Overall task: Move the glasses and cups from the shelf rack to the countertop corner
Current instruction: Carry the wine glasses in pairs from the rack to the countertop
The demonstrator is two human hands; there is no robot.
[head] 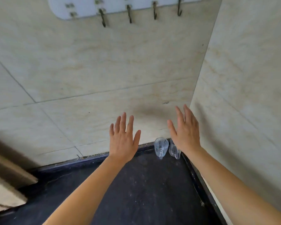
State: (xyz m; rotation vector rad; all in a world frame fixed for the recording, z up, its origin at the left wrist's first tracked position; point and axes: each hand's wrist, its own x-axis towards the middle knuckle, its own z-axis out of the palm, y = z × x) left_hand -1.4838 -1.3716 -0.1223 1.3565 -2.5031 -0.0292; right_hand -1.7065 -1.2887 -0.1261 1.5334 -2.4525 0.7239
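Observation:
Two clear glass cups with handles stand side by side in the far right corner of the dark countertop (pixel 136 184). The left cup (pixel 160 147) shows in full; the right cup (pixel 174 151) is partly hidden behind my right hand. My left hand (pixel 123 140) hovers above the counter to the left of the cups, fingers spread, holding nothing. My right hand (pixel 186 132) is raised just above and beside the right cup, also spread and empty. The shelf rack is not in view.
Beige marble-look tiled walls meet at the corner behind the cups. A white hook rail (pixel 128 7) with several metal hooks hangs high on the back wall. A blurred tan object (pixel 6 184) sits at the left edge.

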